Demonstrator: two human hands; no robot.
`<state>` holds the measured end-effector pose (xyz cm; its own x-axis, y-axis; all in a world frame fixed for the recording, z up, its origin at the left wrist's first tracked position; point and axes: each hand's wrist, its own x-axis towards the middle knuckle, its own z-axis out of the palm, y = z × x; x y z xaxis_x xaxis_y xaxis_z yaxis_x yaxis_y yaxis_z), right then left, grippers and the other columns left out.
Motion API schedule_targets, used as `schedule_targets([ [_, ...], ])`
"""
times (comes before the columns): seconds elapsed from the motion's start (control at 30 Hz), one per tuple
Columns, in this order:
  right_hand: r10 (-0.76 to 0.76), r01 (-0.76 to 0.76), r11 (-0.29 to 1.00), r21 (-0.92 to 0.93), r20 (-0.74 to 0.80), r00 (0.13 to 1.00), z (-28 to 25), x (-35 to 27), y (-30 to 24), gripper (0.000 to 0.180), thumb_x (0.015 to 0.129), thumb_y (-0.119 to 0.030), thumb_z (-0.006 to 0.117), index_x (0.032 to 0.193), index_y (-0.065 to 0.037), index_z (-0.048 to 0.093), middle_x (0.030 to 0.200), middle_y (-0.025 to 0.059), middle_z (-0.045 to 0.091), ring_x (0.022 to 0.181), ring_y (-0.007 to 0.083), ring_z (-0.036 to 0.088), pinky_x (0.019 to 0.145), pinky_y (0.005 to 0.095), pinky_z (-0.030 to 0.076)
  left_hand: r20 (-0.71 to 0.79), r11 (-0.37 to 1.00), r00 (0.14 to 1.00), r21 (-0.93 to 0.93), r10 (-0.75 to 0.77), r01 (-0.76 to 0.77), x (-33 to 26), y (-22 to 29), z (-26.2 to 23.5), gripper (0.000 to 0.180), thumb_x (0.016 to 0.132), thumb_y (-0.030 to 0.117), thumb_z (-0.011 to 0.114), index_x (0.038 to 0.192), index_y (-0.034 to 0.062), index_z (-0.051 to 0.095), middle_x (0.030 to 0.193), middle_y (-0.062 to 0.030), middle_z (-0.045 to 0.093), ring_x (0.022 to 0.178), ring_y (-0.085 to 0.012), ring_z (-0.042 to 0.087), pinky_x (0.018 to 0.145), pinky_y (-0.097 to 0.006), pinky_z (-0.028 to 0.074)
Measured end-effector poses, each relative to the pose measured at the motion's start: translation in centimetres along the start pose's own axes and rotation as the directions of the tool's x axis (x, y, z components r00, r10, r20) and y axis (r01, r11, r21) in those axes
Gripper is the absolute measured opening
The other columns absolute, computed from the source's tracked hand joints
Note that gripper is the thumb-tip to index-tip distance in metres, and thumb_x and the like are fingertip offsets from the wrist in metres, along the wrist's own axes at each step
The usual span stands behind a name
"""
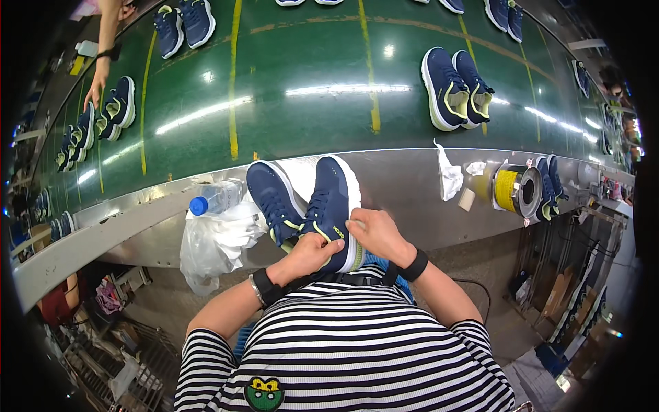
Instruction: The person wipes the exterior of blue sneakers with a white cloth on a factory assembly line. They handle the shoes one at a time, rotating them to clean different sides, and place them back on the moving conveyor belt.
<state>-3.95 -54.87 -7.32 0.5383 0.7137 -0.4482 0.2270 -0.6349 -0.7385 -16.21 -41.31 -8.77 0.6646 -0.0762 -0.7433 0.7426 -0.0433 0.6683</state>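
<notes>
Two navy sneakers with white soles and lime lining sit in front of me at the near edge of the belt, toes pointing away. My left hand (312, 254) is closed on the collar of the right-hand sneaker (329, 189), its thumb against the side near the heel. Against the outer side of that same sneaker, my right hand (379, 235) presses with curled fingers and pinched tips; anything small between them is hidden. The left-hand sneaker (270, 194) stands beside it, tilted slightly, touched by neither set of fingers as far as I can see.
Beyond the metal ledge (405, 185) runs a green belt (295, 123) with several sneaker pairs. A blue-capped bottle (218, 198) and plastic bag (206, 257) lie left. A yellow-labelled can (515, 190) and crumpled tissue (448, 175) are right. Another person's hand (98, 82) touches shoes far left.
</notes>
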Motion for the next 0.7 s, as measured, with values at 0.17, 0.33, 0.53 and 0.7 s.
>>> schedule_targets([
  [0.17, -0.034, 0.011, 0.995, -0.094, -0.251, 0.968, 0.6, 2.3, -0.6, 0.020, 0.078, -0.021, 0.052, 0.071, -0.002, 0.054, 0.063, 0.0204, 0.053, 0.062, 0.0376, 0.054, 0.056, 0.0428, 0.041, -0.032, 0.999, 0.999, 0.014, 0.039, -0.038, 0.2, 0.0, 0.1, 0.031, 0.085, 0.028, 0.054, 0.073, 0.0005, 0.059, 0.054, 0.0025, 0.046, 0.049, -0.0063, 0.039, 0.046, -0.026, 0.034],
  [0.33, -0.014, 0.005, 0.981, 0.196, 0.045, 0.999, 0.6, 0.5, -0.8, 0.023, 0.079, -0.021, 0.052, 0.071, 0.000, 0.051, 0.062, 0.0215, 0.049, 0.059, 0.0366, 0.051, 0.054, 0.0397, 0.040, -0.051, 0.999, 0.998, -0.023, 0.038, -0.039, -0.4, 0.7, -0.1, 0.032, 0.084, 0.029, 0.054, 0.070, 0.0004, 0.058, 0.051, 0.0011, 0.045, 0.047, -0.0076, 0.038, 0.044, -0.027, 0.033],
  [0.53, -0.033, 0.030, 0.999, -0.021, -0.177, 0.984, 1.3, 2.0, -1.9, 0.022, 0.078, -0.020, 0.052, 0.071, 0.000, 0.050, 0.062, 0.0207, 0.050, 0.059, 0.0360, 0.049, 0.054, 0.0390, 0.039, -0.040, 0.984, 0.990, -0.108, 0.136, -0.140, 0.6, -1.6, 0.6, 0.026, 0.085, 0.025, 0.054, 0.074, 0.0015, 0.058, 0.054, 0.0035, 0.045, 0.049, -0.0057, 0.038, 0.045, -0.025, 0.032],
  [0.7, -0.081, 0.079, 0.994, 0.081, 0.016, 0.997, 0.8, 0.4, -0.7, 0.022, 0.079, -0.021, 0.052, 0.070, -0.002, 0.050, 0.061, 0.0199, 0.051, 0.059, 0.0371, 0.051, 0.053, 0.0414, 0.039, 0.052, 0.997, 0.999, 0.079, -0.015, 0.011, 0.2, -0.5, -0.3, 0.020, 0.087, 0.019, 0.052, 0.085, 0.0012, 0.060, 0.065, 0.0069, 0.050, 0.055, -0.0021, 0.039, 0.047, -0.020, 0.034],
])
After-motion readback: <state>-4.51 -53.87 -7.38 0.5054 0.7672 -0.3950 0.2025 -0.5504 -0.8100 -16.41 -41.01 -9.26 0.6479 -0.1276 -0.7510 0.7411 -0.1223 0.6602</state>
